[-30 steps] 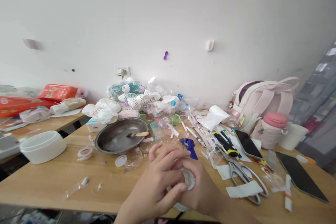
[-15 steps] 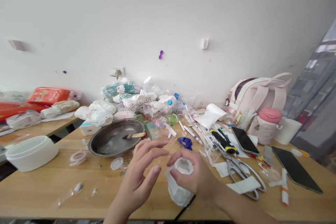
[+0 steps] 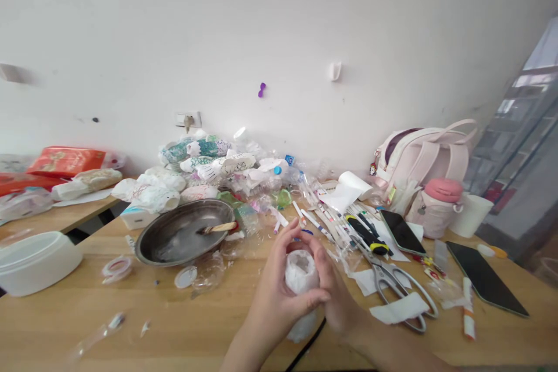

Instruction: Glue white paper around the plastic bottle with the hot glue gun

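A white paper-wrapped bottle (image 3: 300,272) stands upright near the table's front edge, its round opening facing up. My left hand (image 3: 281,288) curves around its left side, with the thumb across the front. From the right, my right hand (image 3: 333,290) wraps the other side, its fingers meeting the left fingertips behind the opening. Both hands are closed on the bottle. Its lower part shows beneath my hands, beside a black cable (image 3: 307,349).
A metal bowl (image 3: 185,232) holding a brush lies left of my hands, with a white tub (image 3: 37,264) farther left. Scissors (image 3: 399,290), markers, phones (image 3: 486,279) and a pink backpack (image 3: 427,157) are on the right. Wrapped bottles (image 3: 226,165) are piled behind.
My left hand has moved right and closed around the bottle. My right hand has shifted from gripping its rim to its right side. The view has turned slightly right.
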Tool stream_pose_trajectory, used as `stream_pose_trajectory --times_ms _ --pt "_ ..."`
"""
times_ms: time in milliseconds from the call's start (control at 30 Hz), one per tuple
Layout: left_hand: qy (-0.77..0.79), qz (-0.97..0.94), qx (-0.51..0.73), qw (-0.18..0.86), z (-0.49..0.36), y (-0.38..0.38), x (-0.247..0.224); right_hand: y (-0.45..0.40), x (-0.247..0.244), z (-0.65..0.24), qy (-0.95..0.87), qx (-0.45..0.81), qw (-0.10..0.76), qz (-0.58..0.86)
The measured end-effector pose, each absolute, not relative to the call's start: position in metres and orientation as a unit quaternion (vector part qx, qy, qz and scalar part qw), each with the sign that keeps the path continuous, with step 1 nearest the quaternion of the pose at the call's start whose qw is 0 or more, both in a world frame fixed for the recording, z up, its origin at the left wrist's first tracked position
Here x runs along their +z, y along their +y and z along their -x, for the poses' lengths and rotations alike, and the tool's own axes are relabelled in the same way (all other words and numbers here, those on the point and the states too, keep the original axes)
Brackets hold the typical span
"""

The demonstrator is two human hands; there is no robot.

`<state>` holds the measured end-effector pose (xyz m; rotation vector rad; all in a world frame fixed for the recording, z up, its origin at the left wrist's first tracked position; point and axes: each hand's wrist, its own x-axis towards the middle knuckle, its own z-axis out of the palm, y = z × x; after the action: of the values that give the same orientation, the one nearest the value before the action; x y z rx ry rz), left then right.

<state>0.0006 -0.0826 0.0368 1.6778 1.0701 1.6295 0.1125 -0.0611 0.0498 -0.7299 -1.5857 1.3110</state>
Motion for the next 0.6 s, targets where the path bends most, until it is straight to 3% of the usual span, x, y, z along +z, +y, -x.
stream_pose_trajectory --times_ms 233,600 --pt "0.447 -0.549 0.599 0.375 0.009 -0.088 0.052 -0.071 0.015 -0.111 -0.623 0.554 0.453 0.316" --pt "0.481 -0.546 0.619 0.295 0.013 -0.098 0.048 -0.077 0.013 -0.104 -0.697 0.477 0.424 0.328"
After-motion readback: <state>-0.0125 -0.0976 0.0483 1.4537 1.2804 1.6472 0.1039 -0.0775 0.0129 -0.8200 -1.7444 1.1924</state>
